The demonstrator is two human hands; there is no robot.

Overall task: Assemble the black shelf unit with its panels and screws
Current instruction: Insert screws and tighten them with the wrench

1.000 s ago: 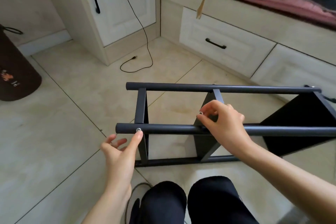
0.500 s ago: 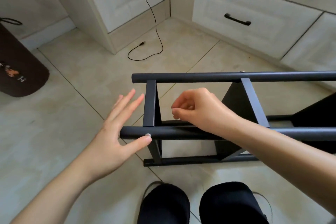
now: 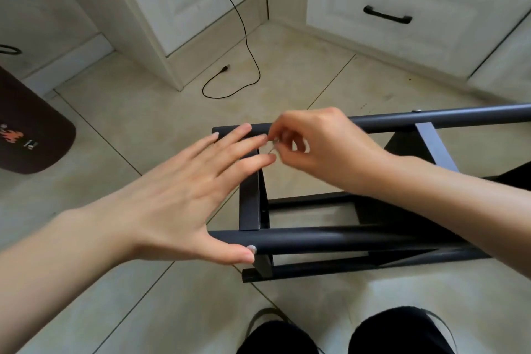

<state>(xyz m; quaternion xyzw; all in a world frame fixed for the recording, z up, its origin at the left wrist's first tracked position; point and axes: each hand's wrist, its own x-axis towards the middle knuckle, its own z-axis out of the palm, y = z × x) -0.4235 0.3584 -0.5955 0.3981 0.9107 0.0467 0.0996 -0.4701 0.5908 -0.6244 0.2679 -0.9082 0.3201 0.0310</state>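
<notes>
Since the earlier frame, the right hand [image 3: 319,149] has moved from the near tube [image 3: 344,240] to the end of the far tube [image 3: 431,119], and the left hand [image 3: 186,195] has spread further across the end of the shelf frame [image 3: 253,201].

Left hand: fingers straight and splayed wide, holding nothing. The thumb tip rests on the near tube just beside a silver screw head [image 3: 251,248]. The fingertips [image 3: 258,159] reach over the short end bar to the far tube and lie just beside the right hand's fingertips.

Right hand: fingers curled, thumb and forefinger pinching a small silver part [image 3: 276,141]. The part is blurred; whether it is a screw cannot be told. It is held at the left end of the far tube.

Shelf frame: black, lying on its side on the tiled floor [image 3: 129,129], directly ahead of the person's knees [image 3: 330,333]. Two long round tubes run left to right. A flat bar joins them at the left end. A second screw head [image 3: 416,110] shows on the far tube, well to the right. Dark panels sit inside the frame at right.

Surroundings: white cabinets [image 3: 201,3] with black handles stand behind. A black cable [image 3: 244,37] trails onto the floor. A dark brown mat [image 3: 31,129] lies at left.
</notes>
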